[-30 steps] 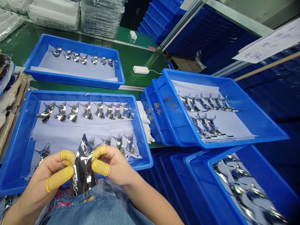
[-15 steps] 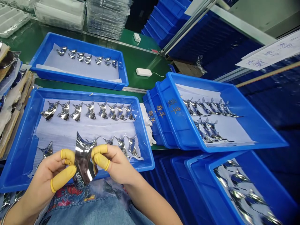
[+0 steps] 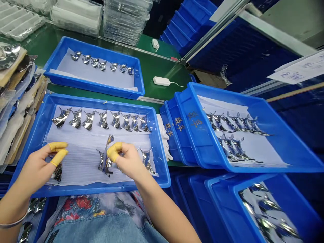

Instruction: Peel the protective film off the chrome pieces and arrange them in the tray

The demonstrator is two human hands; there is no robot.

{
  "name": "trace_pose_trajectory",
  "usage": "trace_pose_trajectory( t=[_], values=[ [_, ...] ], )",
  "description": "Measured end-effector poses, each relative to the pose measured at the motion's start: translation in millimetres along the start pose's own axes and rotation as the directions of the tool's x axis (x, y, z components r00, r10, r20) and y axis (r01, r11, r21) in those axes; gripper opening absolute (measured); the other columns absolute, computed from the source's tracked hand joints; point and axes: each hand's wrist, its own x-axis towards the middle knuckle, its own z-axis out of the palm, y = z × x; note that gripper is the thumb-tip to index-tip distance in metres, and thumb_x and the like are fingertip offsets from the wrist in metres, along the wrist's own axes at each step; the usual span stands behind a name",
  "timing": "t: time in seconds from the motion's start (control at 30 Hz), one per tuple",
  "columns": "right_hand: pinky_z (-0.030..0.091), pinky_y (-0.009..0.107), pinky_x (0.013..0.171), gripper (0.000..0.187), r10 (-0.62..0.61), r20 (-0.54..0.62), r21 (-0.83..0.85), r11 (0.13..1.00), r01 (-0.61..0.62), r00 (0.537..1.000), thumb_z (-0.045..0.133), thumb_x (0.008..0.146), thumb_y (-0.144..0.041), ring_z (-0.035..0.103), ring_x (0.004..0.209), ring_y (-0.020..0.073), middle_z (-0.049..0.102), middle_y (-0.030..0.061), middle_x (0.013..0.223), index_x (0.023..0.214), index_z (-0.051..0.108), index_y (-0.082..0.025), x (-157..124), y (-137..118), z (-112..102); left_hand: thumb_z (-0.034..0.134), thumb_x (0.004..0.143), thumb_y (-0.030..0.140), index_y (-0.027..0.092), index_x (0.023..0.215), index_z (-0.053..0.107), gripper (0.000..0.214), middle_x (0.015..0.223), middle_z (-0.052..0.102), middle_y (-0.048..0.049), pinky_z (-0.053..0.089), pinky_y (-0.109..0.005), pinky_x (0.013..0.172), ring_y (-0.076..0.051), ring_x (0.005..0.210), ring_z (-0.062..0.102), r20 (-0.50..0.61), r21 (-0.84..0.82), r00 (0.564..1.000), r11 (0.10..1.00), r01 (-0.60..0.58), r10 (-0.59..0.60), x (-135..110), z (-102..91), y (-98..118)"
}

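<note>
1. The right hand (image 3: 128, 161) is over the front half of the near blue tray (image 3: 101, 187). Its grip is pressed together: the thumb and forefinger, capped in yellow finger cots (image 3: 113, 152), pinch a chrome piece (image 3: 104, 161).
2. The chrome piece is tilted up on edge near the middle of the tray, with its lower tip at the white liner sheet (image 3: 81, 152). Whether the tip touches the sheet cannot be told.
3. The left hand (image 3: 35, 168) is at the front-left corner of the tray. Its capped thumb and forefinger are close together over a second piece (image 3: 58, 173) that lies on the liner. I cannot tell whether this grip pinches that piece or only rests on it.
4. A back row of pieces (image 3: 103, 118) runs along the tray's far edge, each apart from the next.
5. Just right of the right hand, inside the tray, lie a few more pieces (image 3: 146, 161), partly hidden by the hand.
6. White gloves (image 3: 165, 136) lie just beside the tray's right wall.
7. Further right of the tray, tilted blue trays (image 3: 192, 145) are stacked and hold similar chrome parts.
8. Beyond the tray, on the green table (image 3: 157, 65), a far tray (image 3: 101, 90) holds one short row of parts.
9. Left of the tray is a pile of cardboard and sheets (image 3: 17, 101).
</note>
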Motion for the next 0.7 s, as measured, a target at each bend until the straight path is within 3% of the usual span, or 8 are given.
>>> trace_pose_trajectory(
  t=[0.1,0.2,0.33,0.5,0.7],
  values=[
    [0.054,0.03,0.069,0.011,0.07,0.079,-0.205,0.977,-0.053,0.994,0.062,0.08,-0.021,0.071,0.072,0.0203,0.075,0.0066,0.074,0.079,0.071,-0.015,8.5,-6.0,25.2,0.046,0.079,0.052,0.016,0.107,0.072,0.052,0.102,0.079,-0.0162,0.055,-0.046,0.077,-0.04,0.094,0.072,0.057,0.238,0.998,0.971,0.011,-0.025,13.7,-5.9,-10.2],
    [0.055,0.04,0.078,0.018,0.108,0.122,-0.407,0.912,-0.05,0.987,0.063,0.078,-0.026,0.073,0.086,0.0309,0.078,0.0142,0.084,0.083,0.075,-0.014,20.5,-8.2,56.2,0.043,0.083,0.042,0.012,0.111,0.072,0.051,0.103,0.077,-0.0246,0.051,-0.055,0.075,-0.05,0.097,0.069,0.138,0.46,0.989,0.888,-0.011,-0.059,21.7,-2.9,-6.9],
    [0.055,0.044,0.083,0.028,0.154,0.165,-0.579,0.815,-0.03,0.974,0.059,0.083,-0.025,0.073,0.098,0.0351,0.076,0.023,0.1,0.097,0.076,-0.009,35.8,-5.6,79.6,0.042,0.088,0.033,0.008,0.112,0.071,0.045,0.095,0.077,-0.0282,0.05,-0.053,0.071,-0.05,0.093,0.071,0.222,0.63,0.966,0.776,-0.037,-0.134,28.0,3.5,2.9],
    [0.055,0.042,0.081,0.035,0.13,0.21,-0.632,0.774,0.033,0.969,0.053,0.093,-0.035,0.074,0.097,0.0328,0.077,0.0204,0.1,0.104,0.076,-0.01,26.4,-0.1,76.4,0.042,0.097,0.034,0.011,0.104,0.068,0.035,0.094,0.076,-0.0204,0.052,-0.048,0.075,-0.037,0.092,0.073,0.242,0.734,0.943,0.679,-0.024,-0.229,32.9,4.0,6.6],
    [0.053,0.035,0.08,0.03,0.075,0.172,-0.646,0.761,0.055,0.982,0.052,0.098,-0.033,0.072,0.096,0.027,0.078,0.0128,0.1,0.108,0.075,-0.018,10.2,20.9,38.9,0.05,0.098,0.03,0.016,0.091,0.067,0.024,0.085,0.073,-0.0075,0.053,-0.041,0.075,-0.023,0.08,0.07,0.214,0.719,0.938,0.694,0.038,-0.274,36.0,4.7,-1.0]
  ],
)
